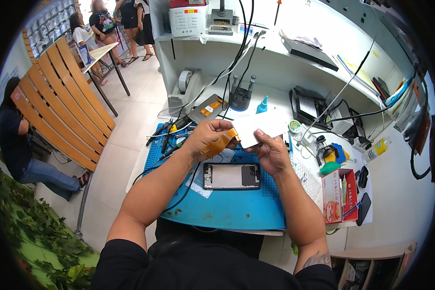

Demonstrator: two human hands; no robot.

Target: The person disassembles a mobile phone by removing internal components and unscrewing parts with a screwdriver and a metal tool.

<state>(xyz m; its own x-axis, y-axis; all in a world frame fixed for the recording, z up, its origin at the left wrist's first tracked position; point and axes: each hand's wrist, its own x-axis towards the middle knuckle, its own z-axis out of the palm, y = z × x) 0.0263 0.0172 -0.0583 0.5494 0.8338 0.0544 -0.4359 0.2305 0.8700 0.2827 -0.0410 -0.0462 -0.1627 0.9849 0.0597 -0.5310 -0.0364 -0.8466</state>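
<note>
My right hand (273,153) grips a white, phone-sized flat panel (257,126) at its near edge, thumb on top. The panel looks like a phone screen seen from one side, raised above the mat. My left hand (211,138) pinches an orange flex cable (222,141) by the panel's left end. The fingertips of that hand partly hide where cable and panel meet. Below both hands, an opened phone frame (231,176) lies on the blue repair mat (217,208), its silver inside facing up. A grey phone part with an orange cable (208,108) rests beyond my left hand.
Screwdrivers and tools (171,133) lie at the mat's left. Behind stand a blue-tipped bottle (262,104) and a dark round tool holder (239,99). At right are a red-and-white box (340,195) and a clear bottle (376,151). Cables hang from the shelf (270,50). People stand far left.
</note>
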